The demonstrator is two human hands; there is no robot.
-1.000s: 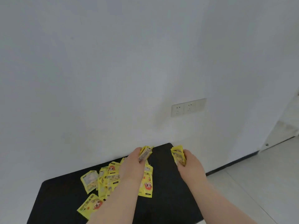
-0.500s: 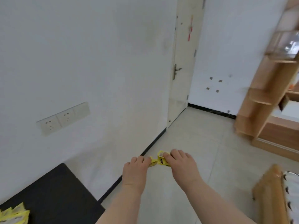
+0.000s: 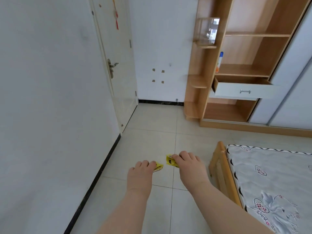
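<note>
Head view: two small bunches of yellow packets hang in the air above the floor, well in front of the person and low in the picture. The left packets stick out from between the thumb and curled fingers of the left hand, which pinches them at one end. The right packets sit under the curled fingertips of the right hand, which grips them with the yellow face and a dark label showing. The two bunches are just beside each other, with a narrow gap between them and no contact. Both bare forearms reach forward from the lower edge. The floor below is pale tile with thin joints. To the left runs a white wall with a black skirting. To the right, near the right arm, stands a wooden bed frame bearing a patterned mattress. Further off, a cream door with a metal handle stands shut in the left wall. At the far right is a wooden shelf unit with a white drawer pulled out, a bottle on the shelf above it, and a clear box on a side shelf.
</note>
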